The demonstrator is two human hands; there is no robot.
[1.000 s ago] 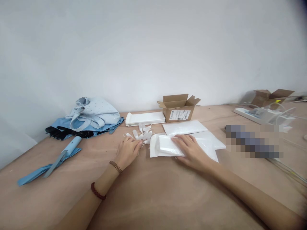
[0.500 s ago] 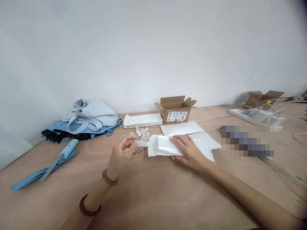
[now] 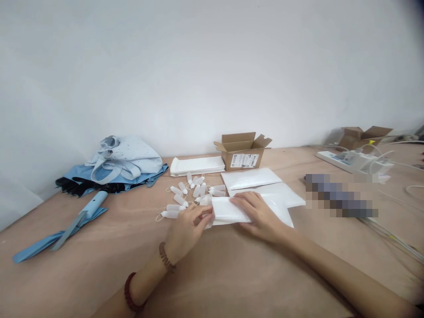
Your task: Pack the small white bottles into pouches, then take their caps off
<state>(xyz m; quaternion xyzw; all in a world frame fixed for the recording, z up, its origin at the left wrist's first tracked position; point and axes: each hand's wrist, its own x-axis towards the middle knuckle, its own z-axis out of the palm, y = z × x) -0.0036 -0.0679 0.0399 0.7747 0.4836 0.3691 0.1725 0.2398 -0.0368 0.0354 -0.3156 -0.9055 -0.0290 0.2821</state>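
Observation:
My right hand (image 3: 256, 214) is closed around a white padded envelope (image 3: 228, 210), with the thumb beneath and the fingers over its top. The envelope's mouth faces left. There my left hand (image 3: 192, 223) is closed, thumb and fingertips pinched at the envelope's flap (image 3: 207, 201). The small bottle it held earlier no longer shows, and what lies inside the mouth is hidden. Several small frosted plastic bottles (image 3: 180, 199) with string loops lie just beyond and left of my left hand. More white padded envelopes (image 3: 253, 177) lie under and behind my right hand.
A stack of white envelopes (image 3: 198, 165) lies near the wall beside an open cardboard box (image 3: 243, 152). Left are a pale blue cloth bag (image 3: 132, 154) and a blue umbrella (image 3: 94, 205). Right are a power strip (image 3: 341, 162), cables, a blurred-out object (image 3: 339, 194) and another box (image 3: 356, 138).
My left hand has moved right to the envelope's mouth, and the bottle in its fingers has gone from sight. The loose bottles show more fully now. My right hand keeps its hold.

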